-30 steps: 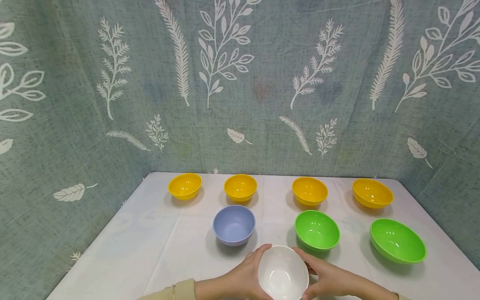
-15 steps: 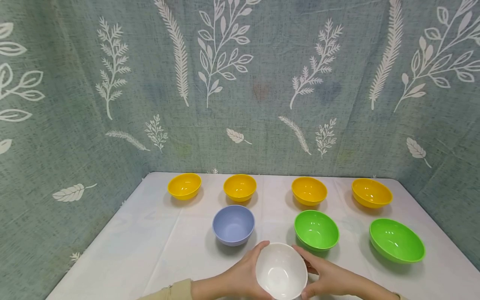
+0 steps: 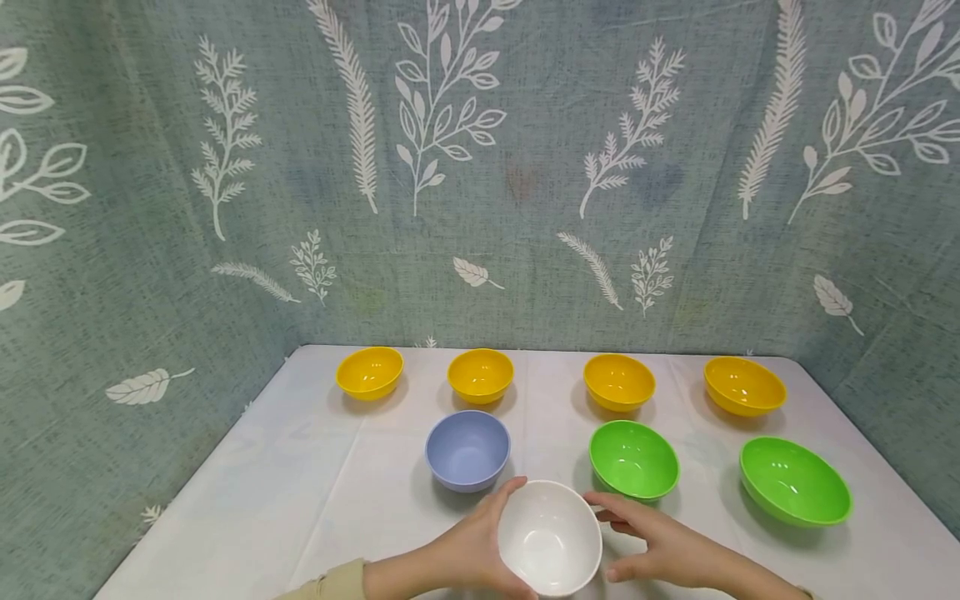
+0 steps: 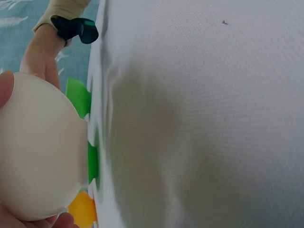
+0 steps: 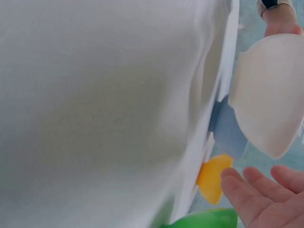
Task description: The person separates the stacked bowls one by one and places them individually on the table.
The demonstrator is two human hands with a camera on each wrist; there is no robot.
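Gripping white bowl [image 3: 550, 537], left hand [image 3: 468, 550] nears blue bowl [image 3: 467, 449].

A table [image 3: 300, 500] covered in a white cloth is standing in a corner formed by grey-green fabric backdrops [image 3: 525, 125]. The backdrops are hanging behind the table and along both of its sides, printed with white leaf and fern sprigs [image 3: 442, 92]. Soft, even light is falling on the cloth, showing faint fold creases running toward the table's near edge.
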